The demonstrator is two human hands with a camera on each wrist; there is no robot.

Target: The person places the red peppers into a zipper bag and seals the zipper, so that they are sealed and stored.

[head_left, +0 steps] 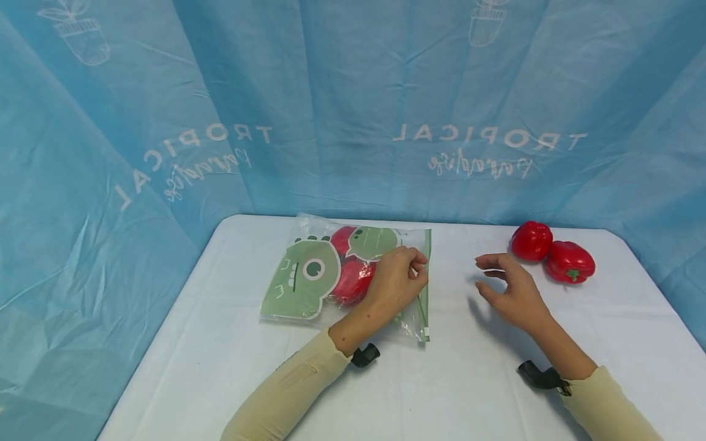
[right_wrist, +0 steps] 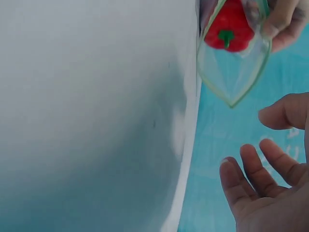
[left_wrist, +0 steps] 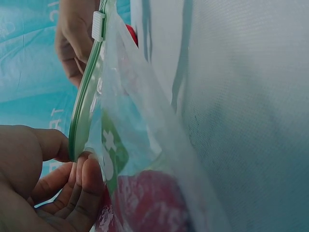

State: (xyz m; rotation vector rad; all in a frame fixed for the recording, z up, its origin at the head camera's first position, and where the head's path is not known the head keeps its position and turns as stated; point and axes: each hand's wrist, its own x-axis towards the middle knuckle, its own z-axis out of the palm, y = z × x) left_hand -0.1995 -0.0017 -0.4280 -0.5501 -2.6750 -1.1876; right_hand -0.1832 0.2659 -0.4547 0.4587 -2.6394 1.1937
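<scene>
A clear zip bag [head_left: 295,288] printed with green dinosaurs lies on the table, with red bell peppers [head_left: 353,278] inside. My left hand [head_left: 396,278] reaches over it and pinches the green-edged rim of its mouth between thumb and fingers [left_wrist: 91,176]. In the right wrist view the mouth gapes, showing a pepper [right_wrist: 229,29] with a green stem. A white slider [left_wrist: 98,26] sits on the zip track. To the right of the bag, my right hand [head_left: 510,294] hovers above the table, fingers loosely bent and holding nothing.
Two more red bell peppers [head_left: 531,241] [head_left: 570,262] lie side by side at the back right of the white-covered table [head_left: 182,367]. A blue curtain [head_left: 353,110] with white lettering hangs behind the table and along its sides.
</scene>
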